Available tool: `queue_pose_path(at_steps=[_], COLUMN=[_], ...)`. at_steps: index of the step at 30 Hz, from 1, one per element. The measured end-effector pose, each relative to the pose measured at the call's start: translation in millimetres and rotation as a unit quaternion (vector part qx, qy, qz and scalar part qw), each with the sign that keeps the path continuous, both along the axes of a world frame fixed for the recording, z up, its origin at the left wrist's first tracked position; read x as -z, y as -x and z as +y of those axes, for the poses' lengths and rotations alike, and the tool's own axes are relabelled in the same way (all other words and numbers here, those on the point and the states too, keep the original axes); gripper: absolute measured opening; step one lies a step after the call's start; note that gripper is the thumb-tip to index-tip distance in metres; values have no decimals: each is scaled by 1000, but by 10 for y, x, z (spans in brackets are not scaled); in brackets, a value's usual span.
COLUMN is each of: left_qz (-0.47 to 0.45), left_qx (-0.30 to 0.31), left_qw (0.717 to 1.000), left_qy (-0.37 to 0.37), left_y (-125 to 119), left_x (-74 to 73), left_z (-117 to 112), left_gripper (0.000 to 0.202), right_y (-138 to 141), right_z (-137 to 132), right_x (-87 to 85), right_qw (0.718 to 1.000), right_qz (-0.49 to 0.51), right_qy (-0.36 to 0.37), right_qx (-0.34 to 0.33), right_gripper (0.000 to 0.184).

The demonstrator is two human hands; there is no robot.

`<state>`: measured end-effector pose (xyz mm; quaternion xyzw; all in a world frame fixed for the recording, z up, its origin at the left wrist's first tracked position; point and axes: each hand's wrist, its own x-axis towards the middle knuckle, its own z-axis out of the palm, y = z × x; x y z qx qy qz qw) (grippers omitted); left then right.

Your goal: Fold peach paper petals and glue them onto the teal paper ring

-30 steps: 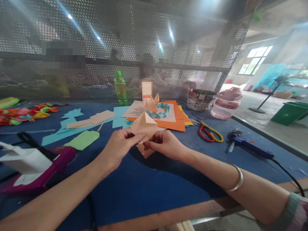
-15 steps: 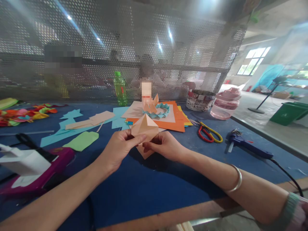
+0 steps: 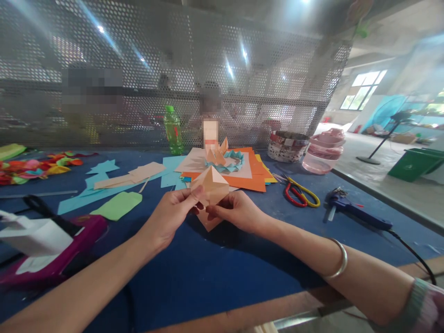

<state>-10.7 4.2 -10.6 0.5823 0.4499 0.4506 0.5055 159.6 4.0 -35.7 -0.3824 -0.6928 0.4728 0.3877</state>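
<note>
The left hand (image 3: 169,217) and right hand (image 3: 236,212) pinch a folded peach paper pyramid (image 3: 210,187) together from either side, above the middle of the table (image 3: 208,277), with open blue surface between them and its near edge. The hands partly hide the paper's lower flap. At the table's far edge, a green bottle (image 3: 172,132) has a label too small to read; scissors (image 3: 298,196) and a glue gun (image 3: 354,215) lie to the right.

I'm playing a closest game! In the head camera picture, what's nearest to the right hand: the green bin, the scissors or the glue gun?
Starting from the right hand:
1. Red-and-yellow scissors, on the table, just to its right.
2. Blue glue gun, on the table, farther right.
3. Green plastic bin, off the table, on the floor, farthest right.
</note>
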Motion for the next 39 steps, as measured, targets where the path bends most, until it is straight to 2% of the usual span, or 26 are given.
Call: queue_pose_path(at_steps=[6, 9, 13, 18, 25, 31, 39], left_qz=[3, 5, 20, 42, 73, 109, 97], left_qx=[-11, -17, -22, 11, 20, 24, 31], left_qw=[1000, 1000, 1000, 999, 997, 994, 995], left_qy=[-1, -1, -6, -1, -11, -11, 3], left_y=[6, 14, 28, 39, 14, 11, 28], left_x=[25, 28, 23, 31, 22, 20, 35], left_z=[21, 29, 23, 14, 14, 9, 27], left_gripper=[28, 27, 25, 22, 23, 25, 20], right_y=[25, 16, -24, -58, -61, -52, -59], right_z=[-21, -30, -30, -23, -2, -16, 18], right_x=[-26, -51, -93, -123, -74, -87, -60], right_qw=[998, 999, 998, 993, 990, 988, 986], right_qz=[41, 48, 57, 76, 98, 128, 130], right_qy=[40, 25, 2, 3, -17, 0, -7], right_qx=[-12, 1, 38, 95, 101, 88, 109], right_gripper=[34, 37, 41, 45, 44, 41, 40])
